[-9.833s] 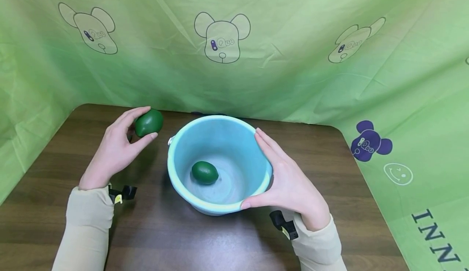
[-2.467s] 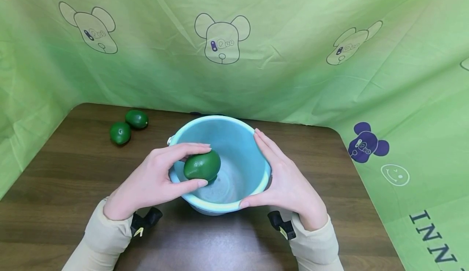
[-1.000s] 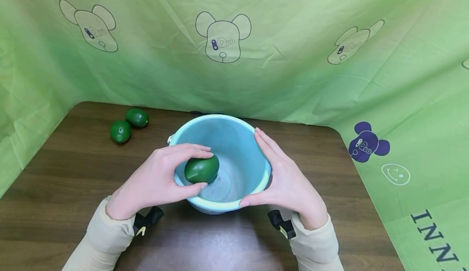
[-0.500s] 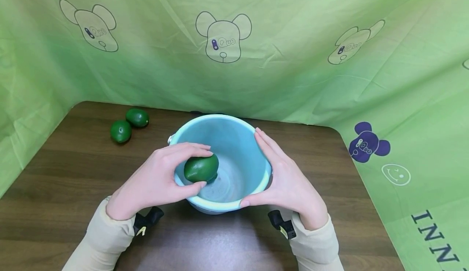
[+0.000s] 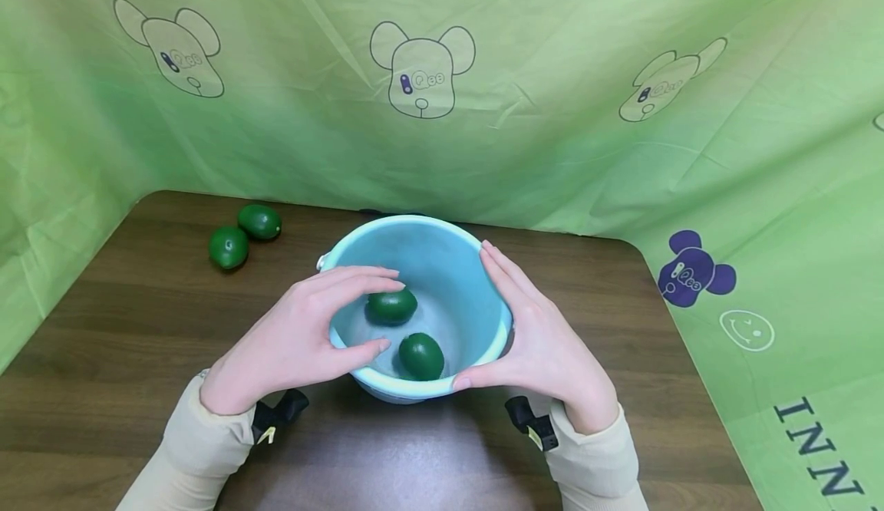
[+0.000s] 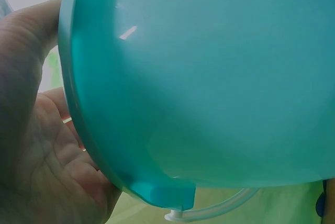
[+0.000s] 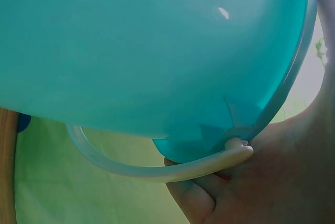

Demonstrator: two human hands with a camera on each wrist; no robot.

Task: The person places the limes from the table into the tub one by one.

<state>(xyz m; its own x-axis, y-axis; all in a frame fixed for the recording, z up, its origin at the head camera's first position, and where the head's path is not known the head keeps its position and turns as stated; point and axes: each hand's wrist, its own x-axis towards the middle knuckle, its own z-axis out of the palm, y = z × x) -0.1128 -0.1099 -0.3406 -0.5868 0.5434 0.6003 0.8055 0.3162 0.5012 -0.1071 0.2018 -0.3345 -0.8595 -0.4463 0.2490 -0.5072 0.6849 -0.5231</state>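
A light blue bucket [image 5: 445,265] stands on the table, and two dark green avocados lie inside it. One avocado [image 5: 391,308] is toward the back, partly under my left fingers; the other avocado [image 5: 421,357] lies near the front wall. My left hand [image 5: 304,334] reaches over the bucket's left rim, thumb and fingers spread apart with nothing between them. My right hand [image 5: 545,334] holds the bucket's right side, thumb at the front rim and fingers along the outer wall. In the right wrist view the hand [image 7: 282,177] sits beside the pale handle [image 7: 172,172].
Two more avocados lie at the back left of the brown wooden table [image 5: 159,327]: a nearer avocado [image 5: 228,248] and a farther avocado [image 5: 259,222]. A green printed cloth [image 5: 539,150] hangs behind and beside the table.
Ten seconds ago my left hand held an avocado left of the bucket. Until half a second ago it gripped one over the bucket; now it has let go, and that avocado lies inside.
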